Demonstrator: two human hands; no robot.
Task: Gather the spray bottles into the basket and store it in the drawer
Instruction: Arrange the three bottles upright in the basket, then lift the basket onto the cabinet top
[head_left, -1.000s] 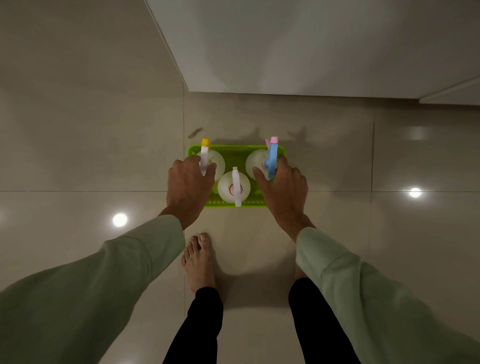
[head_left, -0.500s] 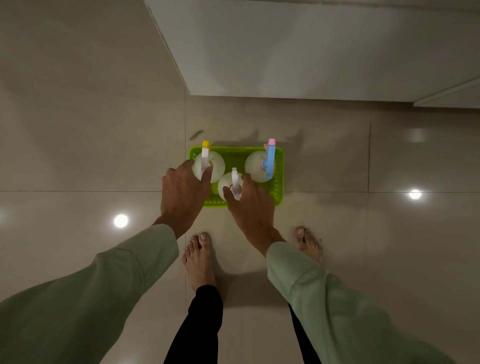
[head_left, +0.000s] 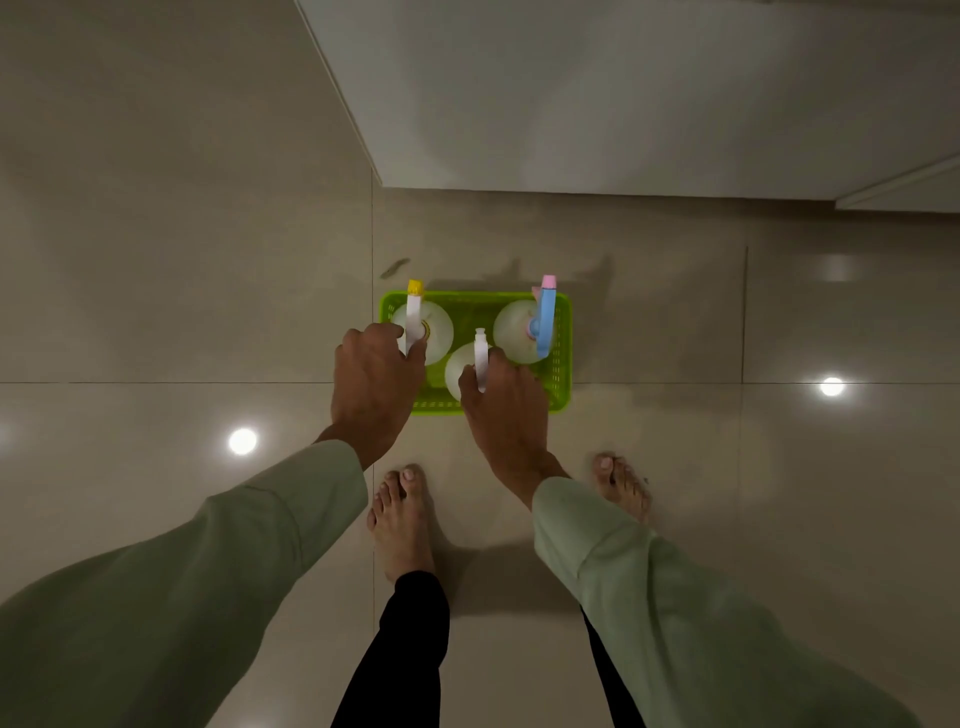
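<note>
green basket (head_left: 563, 353) on floor – three spray bottles inside, left hand (head_left: 374, 379) gripping yellow-tipped bottle (head_left: 415, 325), right hand (head_left: 506, 410) closed round the near white-nozzle bottle (head_left: 480, 364)

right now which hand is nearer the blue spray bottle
Right. The right hand is at the middle bottle, next to the blue spray bottle; the left hand is across the basket by the yellow-tipped bottle.

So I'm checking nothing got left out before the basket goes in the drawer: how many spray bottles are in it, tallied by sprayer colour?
Yellow-tipped white sprayer: 1
Plain white sprayer: 1
Blue sprayer with pink tip: 1
Total: 3 spray bottles, all standing in the green basket; none visible on the floor outside it.
</note>
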